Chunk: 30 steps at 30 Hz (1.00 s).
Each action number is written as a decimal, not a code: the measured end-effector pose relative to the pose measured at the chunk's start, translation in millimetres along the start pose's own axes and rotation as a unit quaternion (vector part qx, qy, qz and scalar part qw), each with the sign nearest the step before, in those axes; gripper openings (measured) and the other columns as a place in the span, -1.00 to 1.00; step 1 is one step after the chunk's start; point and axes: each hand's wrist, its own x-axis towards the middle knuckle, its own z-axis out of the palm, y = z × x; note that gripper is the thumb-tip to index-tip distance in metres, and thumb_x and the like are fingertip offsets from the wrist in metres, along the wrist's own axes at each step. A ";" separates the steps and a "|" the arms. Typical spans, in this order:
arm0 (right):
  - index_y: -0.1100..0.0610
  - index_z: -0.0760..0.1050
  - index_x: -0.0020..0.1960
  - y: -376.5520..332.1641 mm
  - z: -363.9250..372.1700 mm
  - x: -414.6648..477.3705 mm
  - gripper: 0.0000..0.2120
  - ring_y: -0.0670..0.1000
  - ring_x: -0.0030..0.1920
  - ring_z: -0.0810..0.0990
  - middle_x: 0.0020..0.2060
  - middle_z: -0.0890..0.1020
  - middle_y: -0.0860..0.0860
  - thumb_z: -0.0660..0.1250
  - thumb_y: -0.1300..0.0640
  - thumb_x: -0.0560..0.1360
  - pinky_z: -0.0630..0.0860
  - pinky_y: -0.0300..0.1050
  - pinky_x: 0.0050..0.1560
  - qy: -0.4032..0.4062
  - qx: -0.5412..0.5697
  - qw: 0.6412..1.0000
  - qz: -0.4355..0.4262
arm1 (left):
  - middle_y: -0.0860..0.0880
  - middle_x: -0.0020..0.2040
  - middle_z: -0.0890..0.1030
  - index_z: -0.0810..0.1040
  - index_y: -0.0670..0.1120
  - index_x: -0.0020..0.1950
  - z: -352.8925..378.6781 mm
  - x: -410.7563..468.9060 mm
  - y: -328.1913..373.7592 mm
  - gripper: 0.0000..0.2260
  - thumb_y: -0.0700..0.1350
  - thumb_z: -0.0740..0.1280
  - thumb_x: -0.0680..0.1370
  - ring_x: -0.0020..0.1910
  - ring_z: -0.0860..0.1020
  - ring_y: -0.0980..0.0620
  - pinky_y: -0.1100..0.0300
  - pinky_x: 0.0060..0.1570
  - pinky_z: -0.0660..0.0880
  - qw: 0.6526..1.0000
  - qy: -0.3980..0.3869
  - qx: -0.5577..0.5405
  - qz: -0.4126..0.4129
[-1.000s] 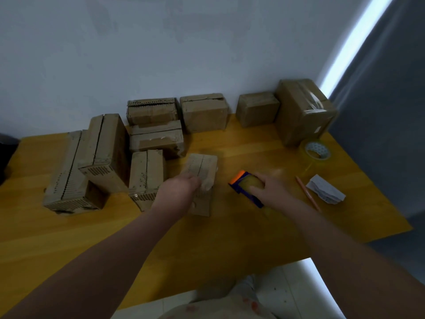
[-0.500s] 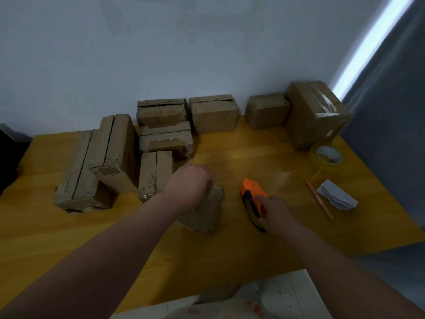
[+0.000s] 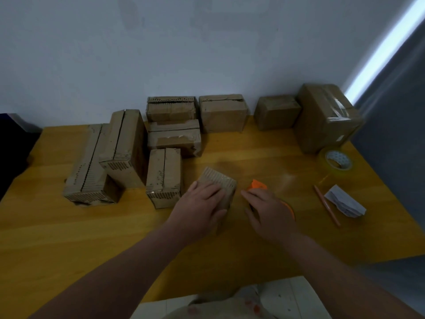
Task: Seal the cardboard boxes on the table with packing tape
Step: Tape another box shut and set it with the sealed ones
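Note:
A small cardboard box (image 3: pixel 219 184) stands on the wooden table (image 3: pixel 92 238) near its middle. My left hand (image 3: pixel 202 208) holds it, fingers laid over its top and thumb against its near side. Just to its right, my right hand (image 3: pixel 269 214) grips an orange tape dispenser (image 3: pixel 257 185), which is mostly hidden under the hand; only the orange tip and a rim show. Several more cardboard boxes (image 3: pixel 163 176) lie to the left and along the wall.
A large taped box (image 3: pixel 326 116) stands at the back right. A roll of clear tape (image 3: pixel 338 161), a pencil (image 3: pixel 326 208) and a crumpled white paper (image 3: pixel 345 201) lie near the table's right edge. A dark object (image 3: pixel 13 134) sits at far left.
My left hand has pulled the small box nearer and turned it up on end. My right hand has drawn the dispenser closer to the box and now covers it.

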 end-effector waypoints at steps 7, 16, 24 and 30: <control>0.22 0.53 0.29 -16.9 2.6 -2.8 -0.56 0.07 0.13 0.55 0.16 0.59 0.09 0.17 0.11 0.48 0.58 -0.15 -0.01 0.002 -0.013 0.998 -0.066 | 0.10 0.50 0.28 0.27 0.07 0.50 5.9 -13.7 -11.4 -0.35 0.17 0.36 0.46 0.51 0.17 0.06 -0.17 0.35 0.28 1.000 -0.004 -0.009 0.015; 0.16 0.52 0.29 -26.2 11.0 -3.6 -0.55 0.00 -0.05 0.45 -0.03 0.52 0.05 0.13 0.09 0.47 0.44 -0.29 -0.37 0.011 -0.025 0.998 -0.052 | 0.07 0.28 0.54 0.51 0.01 0.31 11.4 -27.0 -16.7 -0.42 0.20 0.30 0.33 0.33 0.46 0.00 -0.20 0.02 0.54 0.996 0.063 -0.016 0.065; 0.13 0.59 -0.02 -29.2 9.5 6.1 -0.80 -0.04 -0.12 0.44 -0.16 0.46 -0.04 0.32 0.04 0.46 0.37 -0.26 -0.19 0.115 0.084 0.990 0.023 | 0.07 0.24 0.56 0.54 0.01 0.27 12.3 -28.9 -14.8 -0.42 0.15 0.41 0.27 0.30 0.45 0.03 -0.01 0.09 0.48 0.992 0.079 -0.017 0.102; 0.03 0.44 0.06 -29.8 12.6 18.7 -0.57 -0.10 -0.12 0.44 -0.13 0.47 -0.10 0.58 0.07 0.31 0.35 -0.32 -0.15 0.063 0.277 0.925 0.251 | 0.08 0.26 0.53 0.54 0.01 0.28 15.2 -33.8 -15.1 -0.44 0.14 0.39 0.30 0.31 0.38 0.07 0.04 0.12 0.45 0.990 0.081 -0.032 0.113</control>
